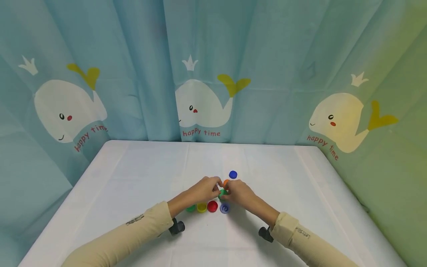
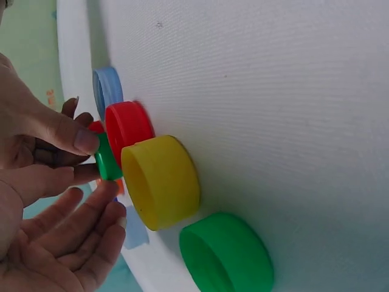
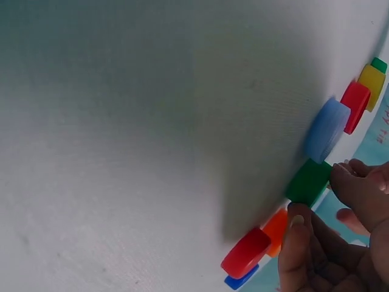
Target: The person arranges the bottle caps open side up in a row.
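Both hands meet over a green bottle cap [image 1: 222, 194] in the middle of the table. My right hand [image 1: 239, 192] pinches it, thumb on the near side, as the right wrist view shows the cap [image 3: 309, 182] between fingertips. My left hand [image 1: 205, 188] holds its other side with thumb and finger; its remaining fingers spread loosely in the left wrist view. Just in front stand a light blue cap [image 1: 225, 208], a red cap [image 1: 212, 206], a yellow cap [image 1: 201, 207] and another green cap [image 1: 191, 208], side by side.
Behind the hands lie an orange cap [image 1: 225, 182], partly covered, and a dark blue cap [image 1: 233, 174]. A second red cap [image 3: 246, 252] shows in the right wrist view. The white table [image 1: 150, 167] backs onto a whale-print curtain [image 1: 273, 55].
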`<action>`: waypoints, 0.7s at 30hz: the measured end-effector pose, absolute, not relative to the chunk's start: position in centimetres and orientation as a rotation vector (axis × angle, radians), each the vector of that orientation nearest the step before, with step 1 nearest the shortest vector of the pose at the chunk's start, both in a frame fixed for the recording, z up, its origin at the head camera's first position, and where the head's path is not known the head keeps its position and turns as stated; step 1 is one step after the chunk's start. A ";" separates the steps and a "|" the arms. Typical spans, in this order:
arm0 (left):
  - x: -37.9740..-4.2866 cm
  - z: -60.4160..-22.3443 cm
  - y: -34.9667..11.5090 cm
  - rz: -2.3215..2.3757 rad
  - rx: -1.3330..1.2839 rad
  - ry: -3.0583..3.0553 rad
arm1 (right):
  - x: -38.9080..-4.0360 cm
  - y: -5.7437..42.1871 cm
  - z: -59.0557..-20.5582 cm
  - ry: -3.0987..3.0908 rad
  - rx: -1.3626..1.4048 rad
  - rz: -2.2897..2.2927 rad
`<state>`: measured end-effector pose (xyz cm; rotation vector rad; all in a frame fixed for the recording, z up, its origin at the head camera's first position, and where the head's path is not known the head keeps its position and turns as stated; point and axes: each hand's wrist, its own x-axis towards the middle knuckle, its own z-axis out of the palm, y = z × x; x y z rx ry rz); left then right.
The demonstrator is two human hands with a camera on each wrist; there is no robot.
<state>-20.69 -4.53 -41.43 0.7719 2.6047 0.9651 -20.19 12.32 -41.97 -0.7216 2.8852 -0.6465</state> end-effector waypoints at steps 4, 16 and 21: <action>-20.6 -41.6 -4.6 0.963 0.776 2.599 | -20.1 12.3 -42.2 2.882 -0.731 -0.630; -20.4 -41.6 -5.0 1.176 0.780 2.703 | -19.8 12.6 -41.5 2.905 -0.711 -0.721; -20.3 -41.2 -5.2 1.352 0.749 2.776 | -19.7 12.8 -41.0 2.953 -0.786 -0.886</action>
